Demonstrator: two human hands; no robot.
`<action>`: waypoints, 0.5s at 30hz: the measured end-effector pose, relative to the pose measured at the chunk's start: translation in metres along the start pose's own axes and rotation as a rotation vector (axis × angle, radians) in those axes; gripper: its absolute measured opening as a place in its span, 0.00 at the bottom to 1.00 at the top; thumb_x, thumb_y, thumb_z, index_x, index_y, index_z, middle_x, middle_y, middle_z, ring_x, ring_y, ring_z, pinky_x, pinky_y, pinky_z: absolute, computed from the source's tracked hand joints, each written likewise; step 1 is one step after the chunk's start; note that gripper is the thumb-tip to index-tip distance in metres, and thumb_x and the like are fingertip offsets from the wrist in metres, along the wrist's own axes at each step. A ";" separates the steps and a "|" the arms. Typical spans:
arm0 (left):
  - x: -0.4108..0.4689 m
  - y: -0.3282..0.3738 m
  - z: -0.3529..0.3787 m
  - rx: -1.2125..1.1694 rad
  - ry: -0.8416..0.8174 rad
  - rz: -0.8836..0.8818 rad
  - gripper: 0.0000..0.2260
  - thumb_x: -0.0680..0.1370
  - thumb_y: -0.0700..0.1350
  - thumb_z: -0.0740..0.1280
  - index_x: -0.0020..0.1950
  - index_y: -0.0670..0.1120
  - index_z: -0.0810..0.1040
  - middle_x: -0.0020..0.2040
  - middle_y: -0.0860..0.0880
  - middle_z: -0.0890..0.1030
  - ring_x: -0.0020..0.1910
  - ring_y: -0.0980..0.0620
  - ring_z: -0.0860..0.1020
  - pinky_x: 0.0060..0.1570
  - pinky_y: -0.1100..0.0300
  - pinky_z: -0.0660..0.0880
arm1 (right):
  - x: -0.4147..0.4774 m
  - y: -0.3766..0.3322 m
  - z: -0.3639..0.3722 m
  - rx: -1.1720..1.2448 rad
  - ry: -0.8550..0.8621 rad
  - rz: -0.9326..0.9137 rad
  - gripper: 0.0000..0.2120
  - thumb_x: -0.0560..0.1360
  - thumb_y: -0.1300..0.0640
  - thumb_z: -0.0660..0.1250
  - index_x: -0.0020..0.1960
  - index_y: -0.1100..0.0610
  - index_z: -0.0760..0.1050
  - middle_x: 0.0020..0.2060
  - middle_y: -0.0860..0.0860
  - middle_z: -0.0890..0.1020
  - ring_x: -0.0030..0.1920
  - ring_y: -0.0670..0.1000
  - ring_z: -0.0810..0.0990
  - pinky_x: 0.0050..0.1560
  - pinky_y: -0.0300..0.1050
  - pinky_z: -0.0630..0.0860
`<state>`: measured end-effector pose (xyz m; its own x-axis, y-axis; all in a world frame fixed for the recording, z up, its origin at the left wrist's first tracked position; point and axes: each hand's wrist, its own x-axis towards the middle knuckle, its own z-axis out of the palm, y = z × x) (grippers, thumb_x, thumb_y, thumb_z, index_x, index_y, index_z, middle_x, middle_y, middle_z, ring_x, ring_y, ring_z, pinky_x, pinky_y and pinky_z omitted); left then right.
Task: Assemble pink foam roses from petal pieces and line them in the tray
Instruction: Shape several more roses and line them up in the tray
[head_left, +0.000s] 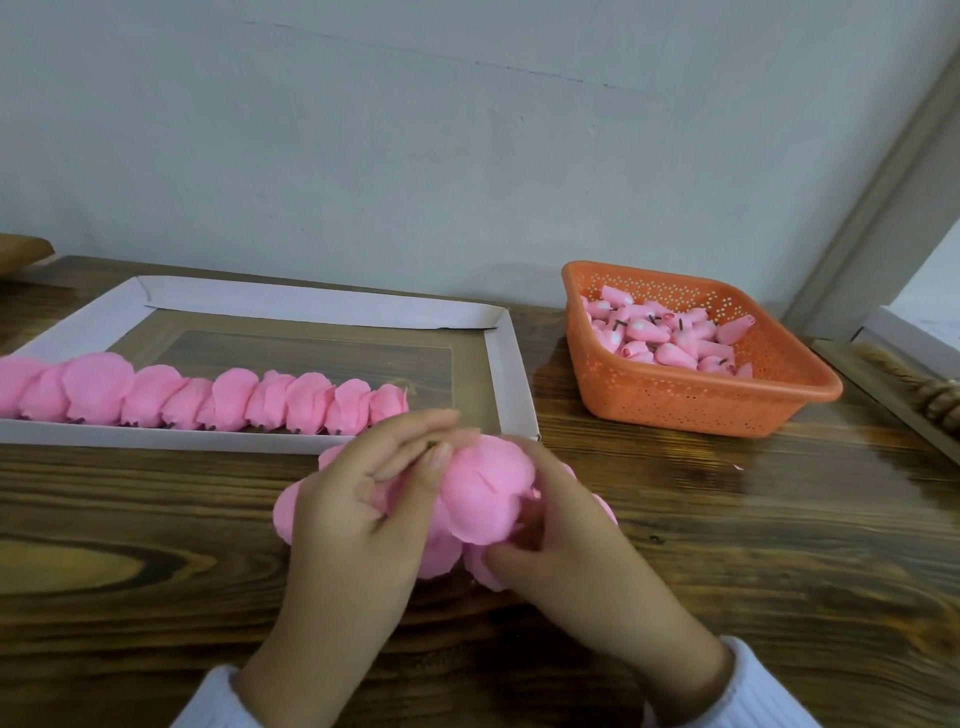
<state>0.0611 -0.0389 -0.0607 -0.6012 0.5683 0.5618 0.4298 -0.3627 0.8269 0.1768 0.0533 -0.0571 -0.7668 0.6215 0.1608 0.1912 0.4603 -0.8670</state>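
Item under assembly: one pink foam rose (488, 493), held just off the near right corner of the tray (511, 379), over the wooden table (130, 519). The left hand (358, 499) lies over the rose's left side. Its fingers are pressed together against the thumb, pinching the petals round a small dark stub at the top. The right hand (566, 551) grips the rose's right side, fingers curled into the petals. Whether the rose touches the table cannot be told.

Inside the tray: a row of finished roses (208, 400) stands along the near rim, each touching the next. It runs from the picture's left edge to just short of the tray's right rim.

Right of the tray, apart from it: an orange perforated basket (701, 410) holds loose pink buds (665, 343) with dark stubs.
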 end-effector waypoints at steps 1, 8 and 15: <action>0.000 -0.002 -0.001 0.071 0.012 0.031 0.08 0.78 0.43 0.67 0.54 0.43 0.81 0.48 0.56 0.85 0.53 0.63 0.80 0.53 0.74 0.71 | 0.002 0.001 -0.002 0.076 0.052 0.048 0.23 0.67 0.65 0.67 0.56 0.44 0.73 0.47 0.37 0.80 0.45 0.39 0.80 0.43 0.34 0.77; -0.002 0.002 0.001 0.170 -0.082 0.120 0.12 0.78 0.49 0.60 0.59 0.59 0.75 0.55 0.64 0.81 0.59 0.59 0.78 0.62 0.44 0.72 | -0.005 -0.010 -0.003 0.057 0.403 -0.308 0.05 0.72 0.54 0.68 0.46 0.48 0.81 0.53 0.43 0.79 0.62 0.49 0.75 0.57 0.36 0.71; -0.008 -0.001 0.008 0.022 -0.136 -0.006 0.23 0.77 0.43 0.62 0.71 0.58 0.64 0.55 0.63 0.82 0.62 0.63 0.76 0.60 0.72 0.69 | -0.007 -0.014 0.002 0.021 0.295 -0.224 0.09 0.67 0.53 0.72 0.41 0.38 0.81 0.56 0.34 0.75 0.64 0.42 0.73 0.62 0.32 0.66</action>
<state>0.0713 -0.0372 -0.0665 -0.5074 0.6658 0.5470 0.4421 -0.3437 0.8285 0.1784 0.0415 -0.0475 -0.5777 0.6643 0.4743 0.0238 0.5945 -0.8037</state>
